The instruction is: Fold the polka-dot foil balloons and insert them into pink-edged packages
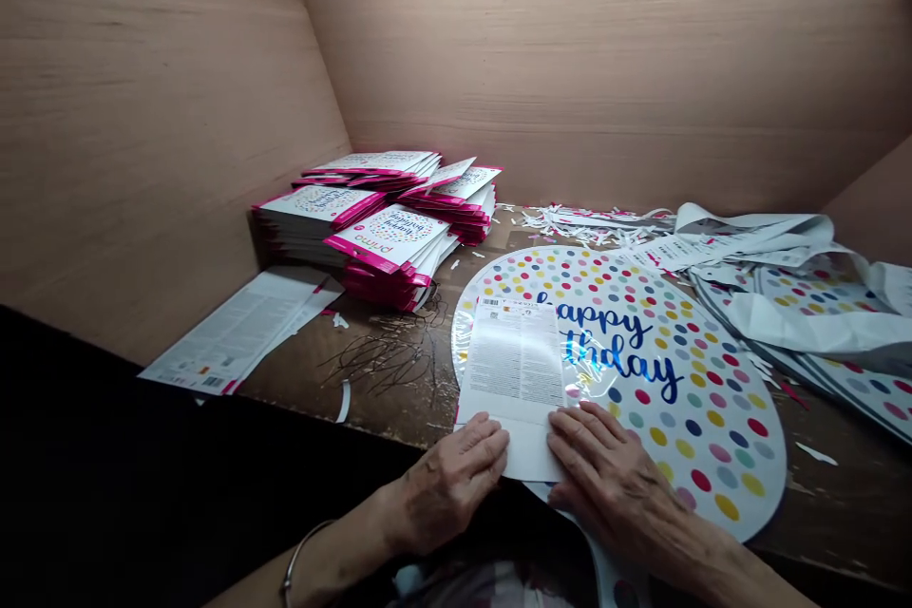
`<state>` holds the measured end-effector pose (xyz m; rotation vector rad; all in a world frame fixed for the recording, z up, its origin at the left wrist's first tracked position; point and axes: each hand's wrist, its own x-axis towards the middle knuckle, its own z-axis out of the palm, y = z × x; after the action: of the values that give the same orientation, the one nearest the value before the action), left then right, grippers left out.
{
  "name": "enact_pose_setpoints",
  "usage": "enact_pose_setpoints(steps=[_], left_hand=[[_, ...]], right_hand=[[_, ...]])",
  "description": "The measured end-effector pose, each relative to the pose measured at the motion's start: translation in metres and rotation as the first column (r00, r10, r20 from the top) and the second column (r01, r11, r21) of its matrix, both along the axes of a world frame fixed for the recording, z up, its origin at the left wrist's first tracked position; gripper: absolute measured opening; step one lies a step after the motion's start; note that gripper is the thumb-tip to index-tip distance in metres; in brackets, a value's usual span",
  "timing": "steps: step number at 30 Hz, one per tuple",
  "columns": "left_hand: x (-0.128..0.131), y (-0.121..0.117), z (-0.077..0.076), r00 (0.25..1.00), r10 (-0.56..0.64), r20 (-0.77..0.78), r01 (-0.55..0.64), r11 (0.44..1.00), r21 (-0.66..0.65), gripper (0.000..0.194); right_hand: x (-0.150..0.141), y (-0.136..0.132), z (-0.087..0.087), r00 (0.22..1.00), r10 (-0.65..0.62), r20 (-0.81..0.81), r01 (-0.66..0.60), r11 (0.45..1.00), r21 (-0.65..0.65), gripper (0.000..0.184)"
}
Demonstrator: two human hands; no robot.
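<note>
A white card sleeve (509, 370), printed with small text and a barcode, lies over a round foil balloon (698, 437) with coloured dots and blue "happy birthday" lettering. At the sleeve's lower left edge, my left hand (456, 475) has its fingers curled in and pressed together on the card. My right hand (613, 475) rests on its lower right edge with fingers extended, partly over the balloon. The balloon's tail hangs over the table's front edge below my right hand.
Stacks of finished-looking pink-edged packets (399, 233) stand at the back left. Flat printed sleeves (235, 328) lie by the left wall. Paper scraps (591, 223), white strips (755, 233) and more dotted balloons (847, 304) spread at right. Dark thread (389, 351) lies mid-table. Wooden panels (570, 57) enclose it.
</note>
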<state>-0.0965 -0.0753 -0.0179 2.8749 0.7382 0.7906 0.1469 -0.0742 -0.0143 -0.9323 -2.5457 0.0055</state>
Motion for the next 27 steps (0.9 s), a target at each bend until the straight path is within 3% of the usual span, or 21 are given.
enact_pose_setpoints(steps=[8,11,13,15,17,18,21,23,25,27], left_hand=[[-0.002,0.000,-0.003,0.981,0.099,0.164,-0.092,0.995,-0.047,0.014],[0.001,0.005,-0.002,0.955,0.194,0.227,-0.170,0.978,-0.119,0.018],[0.005,0.014,0.001,0.928,0.333,0.167,-0.294,0.930,-0.219,0.020],[0.012,0.026,0.004,0.874,0.486,0.013,-0.460,0.835,-0.303,0.016],[0.018,0.036,0.006,0.812,0.569,-0.133,-0.582,0.767,-0.269,0.008],[0.021,0.039,0.006,0.799,0.578,-0.167,-0.602,0.770,-0.214,0.005],[0.021,0.034,0.001,0.860,0.491,-0.137,-0.503,0.862,-0.068,0.009],[0.015,0.021,-0.003,0.920,0.376,-0.108,-0.382,0.924,-0.032,0.014],[0.006,0.004,-0.007,0.954,0.271,-0.130,-0.269,0.962,0.033,0.032],[-0.003,-0.011,-0.009,0.967,0.205,-0.152,-0.186,0.974,0.130,0.035]], right_hand=[[-0.012,-0.001,0.000,0.998,0.067,-0.004,-0.065,0.982,0.179,0.024],[-0.017,0.005,0.003,0.998,0.032,-0.056,-0.024,0.991,0.133,0.025],[-0.020,0.014,0.002,0.994,-0.089,-0.063,0.094,0.993,0.074,0.029],[-0.025,0.025,0.000,0.971,-0.240,-0.015,0.240,0.970,0.030,0.028],[-0.029,0.035,-0.004,0.936,-0.347,0.062,0.346,0.938,0.032,0.023],[-0.030,0.039,-0.005,0.925,-0.368,0.093,0.365,0.930,0.050,0.020],[-0.031,0.038,-0.005,0.948,-0.289,0.132,0.277,0.956,0.098,0.017],[-0.029,0.029,-0.004,0.976,-0.183,0.117,0.179,0.983,0.045,0.016],[-0.028,0.016,-0.004,0.992,-0.100,0.076,0.101,0.995,-0.014,0.011],[-0.031,0.003,-0.006,1.000,-0.018,0.015,0.018,1.000,-0.001,0.015]])
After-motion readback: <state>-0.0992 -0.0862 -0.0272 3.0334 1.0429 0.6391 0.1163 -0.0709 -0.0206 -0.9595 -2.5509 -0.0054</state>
